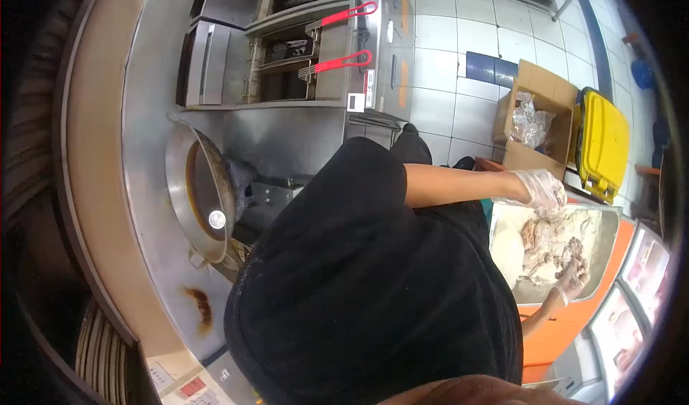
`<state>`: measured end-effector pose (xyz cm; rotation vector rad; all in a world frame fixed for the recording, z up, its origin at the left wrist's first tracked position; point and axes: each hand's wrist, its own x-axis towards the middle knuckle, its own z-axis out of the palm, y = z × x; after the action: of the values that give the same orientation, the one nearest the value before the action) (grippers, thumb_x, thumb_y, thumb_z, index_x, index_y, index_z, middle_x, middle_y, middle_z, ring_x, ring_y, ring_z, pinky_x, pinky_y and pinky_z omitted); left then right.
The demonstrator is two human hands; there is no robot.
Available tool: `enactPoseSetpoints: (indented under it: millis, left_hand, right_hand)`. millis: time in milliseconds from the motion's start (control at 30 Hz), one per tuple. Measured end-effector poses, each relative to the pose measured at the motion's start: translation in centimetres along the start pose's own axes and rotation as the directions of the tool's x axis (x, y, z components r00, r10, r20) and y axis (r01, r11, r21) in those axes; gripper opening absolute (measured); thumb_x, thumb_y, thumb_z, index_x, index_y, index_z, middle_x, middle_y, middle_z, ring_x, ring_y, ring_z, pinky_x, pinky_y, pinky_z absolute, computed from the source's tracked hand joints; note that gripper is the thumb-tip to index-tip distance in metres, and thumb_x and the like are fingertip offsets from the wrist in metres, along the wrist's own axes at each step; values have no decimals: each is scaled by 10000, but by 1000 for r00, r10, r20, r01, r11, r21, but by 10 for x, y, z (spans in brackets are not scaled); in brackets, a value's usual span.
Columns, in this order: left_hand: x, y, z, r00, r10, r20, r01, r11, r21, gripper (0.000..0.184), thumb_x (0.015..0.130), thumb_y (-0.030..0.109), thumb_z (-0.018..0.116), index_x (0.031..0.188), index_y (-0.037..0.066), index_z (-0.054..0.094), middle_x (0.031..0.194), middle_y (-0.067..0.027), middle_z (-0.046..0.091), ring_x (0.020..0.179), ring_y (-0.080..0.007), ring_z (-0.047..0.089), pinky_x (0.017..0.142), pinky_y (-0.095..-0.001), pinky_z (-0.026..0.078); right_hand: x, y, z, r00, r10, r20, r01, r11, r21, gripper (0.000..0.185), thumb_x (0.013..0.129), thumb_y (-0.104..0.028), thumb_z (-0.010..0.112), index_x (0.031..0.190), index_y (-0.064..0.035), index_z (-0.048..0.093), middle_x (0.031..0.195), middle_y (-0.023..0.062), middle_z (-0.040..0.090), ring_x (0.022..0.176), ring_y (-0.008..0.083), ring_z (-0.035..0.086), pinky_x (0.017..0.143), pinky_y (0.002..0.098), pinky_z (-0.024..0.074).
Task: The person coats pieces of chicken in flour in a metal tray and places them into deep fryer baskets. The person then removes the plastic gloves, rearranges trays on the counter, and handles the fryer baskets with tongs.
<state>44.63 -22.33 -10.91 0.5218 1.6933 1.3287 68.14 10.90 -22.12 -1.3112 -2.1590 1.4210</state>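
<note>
Tray, coated pieces within: left hand at its twelve o'clock, right hand at five (gloved, presumably for cleanliness); fingers' grip cannot be told.

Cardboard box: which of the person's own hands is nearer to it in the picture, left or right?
Left. The left hand appears just below the cardboard box; the right hand appears farther below, at the food in the metal tray.

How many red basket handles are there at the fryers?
2: the upper handle near the picture's top, and the lower handle just below it, both at the fryers. Others could be out of view.
</note>
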Motion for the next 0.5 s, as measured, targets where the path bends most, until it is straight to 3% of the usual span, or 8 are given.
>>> enactPoseSetpoints:
  millis: [33,67,167,233,267,367,433,500]
  left_hand:
    - [-4,4,-12,998,49,-27,-48,998,28,361,856,206,705,1192,83,750,1176,-105,751,1110,-214,681,978,-320,509]
    - [-17,-1,-28,1000,-15,-7,13,970,-244,365,882,166,684,1233,74,727,1271,-97,719,1174,-210,654,1033,-297,490]
    - [-76,5,-85,990,-37,-133,-9,943,-332,375,931,136,683,1289,28,655,1276,-97,697,1149,-212,663,1033,-310,508]
    - [-91,-41,-115,960,77,-268,-228,767,-600,339,949,98,681,1278,24,643,1254,-101,693,1125,-201,670,1000,-297,526]
    - [-105,-58,-129,950,96,-299,-264,756,-599,339,949,98,681,1278,24,643,1254,-101,693,1125,-201,670,1000,-297,526]
    - [-150,-110,-171,860,88,-502,-465,539,-703,343,951,76,693,1281,14,624,1262,-123,680,1143,-201,670,1014,-296,534]
    - [-180,-147,-191,800,20,-600,-578,295,-761,364,956,103,711,1288,1,603,1272,-132,672,1176,-223,664,1049,-322,536]
    - [-225,-161,-197,721,-50,-691,-660,253,-707,359,964,96,701,1291,-8,593,1274,-143,668,1193,-230,659,1063,-329,534]
  right_hand:
    - [-4,-35,0,997,-70,-14,71,997,41,188,959,-50,693,1143,-41,656,835,16,668,529,26,485,403,197,325]
    - [-12,-70,2,987,-149,57,149,989,3,197,984,-68,657,1177,-29,664,888,29,709,565,12,502,425,174,328]
    - [-50,-194,32,949,-233,214,247,968,-41,231,997,-81,632,1214,-6,662,1031,83,759,599,8,534,435,163,330]
    - [-25,-222,54,920,-305,244,320,947,-25,332,995,-65,601,1310,38,627,1225,173,732,649,20,594,448,153,352]
    - [-28,-253,79,828,-402,391,424,905,33,360,992,-58,592,1333,54,610,1280,203,700,716,51,645,464,153,374]
    - [-65,-338,177,709,-502,495,545,836,68,383,978,-93,642,1338,27,594,1237,164,689,755,78,644,520,184,420]
    - [-94,-385,249,592,-566,573,627,771,113,404,969,-117,676,1342,9,584,1209,139,682,782,96,644,556,205,452]
    - [-133,-422,325,443,-617,651,699,692,181,429,960,-141,709,1345,-8,573,1181,113,674,808,114,644,593,226,483]
